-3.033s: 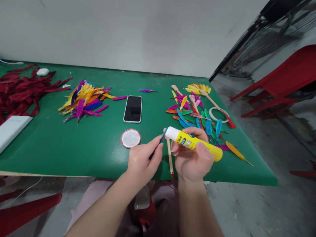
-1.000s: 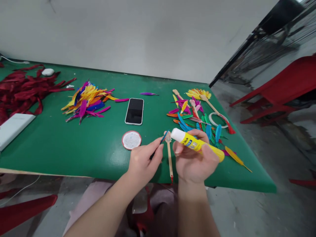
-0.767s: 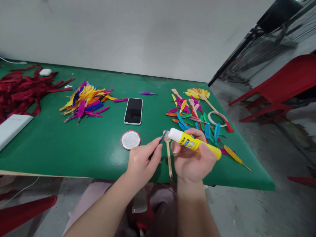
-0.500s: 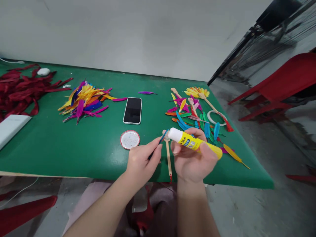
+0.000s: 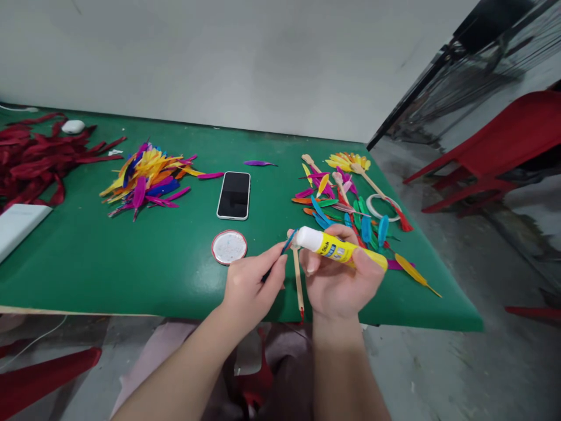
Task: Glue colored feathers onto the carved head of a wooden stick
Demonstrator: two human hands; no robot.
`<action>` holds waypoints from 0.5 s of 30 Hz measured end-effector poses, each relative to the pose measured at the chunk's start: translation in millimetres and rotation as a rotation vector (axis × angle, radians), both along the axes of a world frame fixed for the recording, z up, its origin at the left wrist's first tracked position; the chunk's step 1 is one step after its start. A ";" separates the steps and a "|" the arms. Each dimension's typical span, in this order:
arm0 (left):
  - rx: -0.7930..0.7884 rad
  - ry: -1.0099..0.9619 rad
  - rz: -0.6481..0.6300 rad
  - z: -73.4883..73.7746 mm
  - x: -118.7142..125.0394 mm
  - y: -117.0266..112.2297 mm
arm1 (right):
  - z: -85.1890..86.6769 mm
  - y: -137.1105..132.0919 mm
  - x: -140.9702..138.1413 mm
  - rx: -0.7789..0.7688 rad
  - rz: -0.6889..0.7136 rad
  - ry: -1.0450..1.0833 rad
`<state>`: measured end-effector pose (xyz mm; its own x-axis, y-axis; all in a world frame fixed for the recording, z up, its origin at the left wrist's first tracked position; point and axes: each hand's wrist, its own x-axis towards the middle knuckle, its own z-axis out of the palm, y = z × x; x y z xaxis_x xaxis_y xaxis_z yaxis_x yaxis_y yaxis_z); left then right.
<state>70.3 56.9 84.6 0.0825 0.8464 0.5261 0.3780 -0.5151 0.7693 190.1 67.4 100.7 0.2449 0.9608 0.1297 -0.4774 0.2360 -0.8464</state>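
My right hand (image 5: 339, 283) is wrapped round a yellow glue stick (image 5: 339, 249), its white tip pointing left. The same hand also pinches a thin wooden stick (image 5: 298, 280) that hangs down over the table's front edge. My left hand (image 5: 252, 286) pinches a small blue feather (image 5: 287, 242) by its quill, with the feather's end right at the glue tip and the top of the wooden stick. Both hands hover above the near edge of the green table (image 5: 131, 263).
A round white lid (image 5: 228, 246) and a black phone (image 5: 234, 195) lie just beyond my hands. Piles of coloured feathers (image 5: 144, 175) and feathers with sticks (image 5: 346, 202) lie left and right. Red feathers (image 5: 26, 161), a white box (image 5: 17, 225), a tape ring (image 5: 381, 206).
The glue tip has shifted slightly left to the feather and the stick's top. Otherwise both hands keep their grips and places; only the view has drifted a little.
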 end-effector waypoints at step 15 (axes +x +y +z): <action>0.022 -0.089 0.032 1.1 -1.9 -3.1 | 2.7 1.9 5.4 -0.043 0.167 0.203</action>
